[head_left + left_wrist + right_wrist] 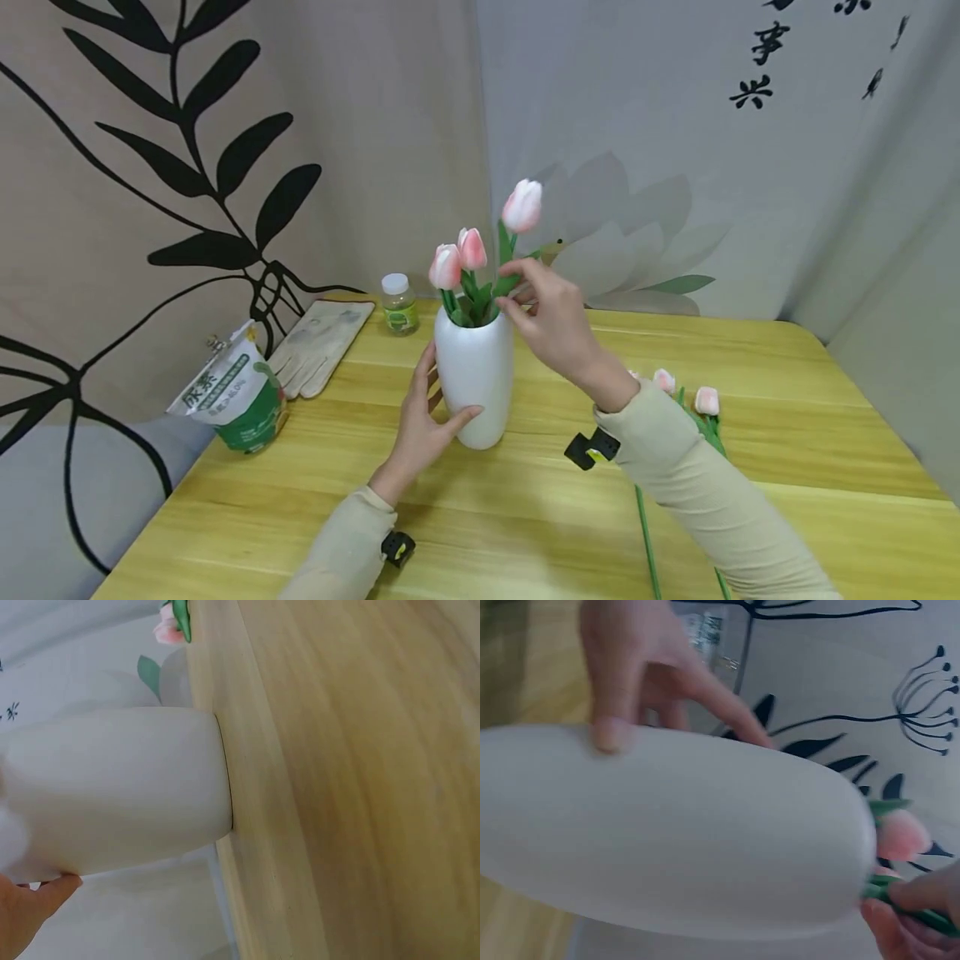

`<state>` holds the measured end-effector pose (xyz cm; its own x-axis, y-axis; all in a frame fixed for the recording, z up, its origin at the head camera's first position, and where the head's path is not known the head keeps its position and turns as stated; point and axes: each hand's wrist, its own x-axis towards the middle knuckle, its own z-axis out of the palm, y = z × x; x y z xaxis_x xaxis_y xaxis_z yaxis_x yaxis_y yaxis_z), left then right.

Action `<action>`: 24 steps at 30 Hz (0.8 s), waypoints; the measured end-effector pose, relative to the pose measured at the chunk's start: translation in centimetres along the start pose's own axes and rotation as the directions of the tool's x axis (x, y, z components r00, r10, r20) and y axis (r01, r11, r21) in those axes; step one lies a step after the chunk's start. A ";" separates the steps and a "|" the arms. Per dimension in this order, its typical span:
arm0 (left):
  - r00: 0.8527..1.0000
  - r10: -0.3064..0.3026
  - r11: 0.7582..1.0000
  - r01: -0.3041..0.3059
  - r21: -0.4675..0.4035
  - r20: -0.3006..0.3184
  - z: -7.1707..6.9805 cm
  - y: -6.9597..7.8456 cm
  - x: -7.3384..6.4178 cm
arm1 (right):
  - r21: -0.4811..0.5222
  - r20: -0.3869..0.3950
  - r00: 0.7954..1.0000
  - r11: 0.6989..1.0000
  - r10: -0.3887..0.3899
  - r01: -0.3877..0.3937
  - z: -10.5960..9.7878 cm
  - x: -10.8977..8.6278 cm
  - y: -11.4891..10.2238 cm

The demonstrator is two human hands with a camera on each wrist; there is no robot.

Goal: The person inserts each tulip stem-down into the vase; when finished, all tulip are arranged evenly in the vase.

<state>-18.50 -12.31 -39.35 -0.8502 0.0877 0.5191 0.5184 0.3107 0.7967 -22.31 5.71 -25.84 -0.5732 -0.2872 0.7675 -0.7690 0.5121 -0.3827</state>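
Observation:
A white vase [476, 383] stands upright on the wooden table, with two pink-and-white tulips [446, 268] leaning left in its mouth. My left hand [420, 429] holds the vase from the left, its thumb across the front and its fingers round the side. Above the rim, my right hand [558, 321] pinches the green stem of a taller tulip [522, 206] between thumb and fingers. That pinch also shows in the right wrist view, where the stem [881, 889] is at the vase mouth. The lower stems are hidden inside the vase.
More tulips [707, 401] lie on the table [525, 517] at the right, partly behind the right sleeve. Left of the vase are a small white-capped jar [400, 304], a pale glove [318, 346] and a green-and-white bag [236, 392]. Curtains hang behind the table.

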 end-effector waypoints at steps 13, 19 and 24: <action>1.000 -0.024 1.000 0.024 0.013 0.016 -0.3 2.1 0.1 | 0.066 0.131 0.991 0.998 -0.026 0.018 0.9 -2.7 0.8; 1.000 -0.020 1.000 0.020 0.014 0.013 -0.2 2.0 0.1 | 0.066 0.121 0.993 0.998 0.009 -0.018 -0.5 -4.5 1.9; 0.999 -0.051 0.998 0.051 -0.022 0.004 -0.2 1.2 0.0 | -0.056 0.212 0.955 0.978 0.207 -0.199 -2.8 -7.0 4.8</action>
<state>-17.84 -12.07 -38.31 -0.8757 0.0752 0.4769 0.4764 0.2942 0.8285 -21.18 12.46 -31.62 -0.7664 -0.3396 0.5452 -0.6222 0.6033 -0.4988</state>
